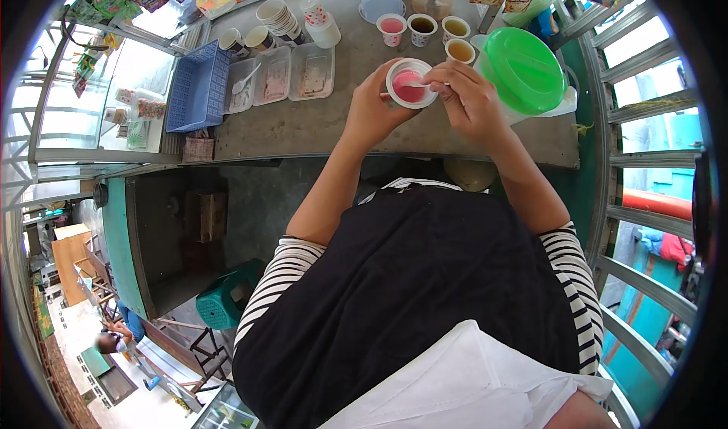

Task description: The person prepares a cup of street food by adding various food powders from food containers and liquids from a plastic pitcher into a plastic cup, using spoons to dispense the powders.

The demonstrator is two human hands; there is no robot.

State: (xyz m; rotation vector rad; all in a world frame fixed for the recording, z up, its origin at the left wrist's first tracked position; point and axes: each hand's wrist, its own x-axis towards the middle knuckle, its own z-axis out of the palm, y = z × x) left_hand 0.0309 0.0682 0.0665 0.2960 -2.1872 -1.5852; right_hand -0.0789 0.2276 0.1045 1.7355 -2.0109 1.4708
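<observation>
My left hand is wrapped round a paper cup with pink liquid in it, held over the near side of the counter. Pinched in my right hand is a small white spoon, its end inside the cup. Just beyond, several filled cups stand together: one with pink liquid, one dark, and two yellowish, including the nearer yellow cup. A round tub with a green lid is close to my right hand.
Three clear plastic containers, one being the right-hand container, sit left of my hands beside a blue basket. Stacked paper cups and a white jar stand behind. Metal slats border the right; a green stool is below left.
</observation>
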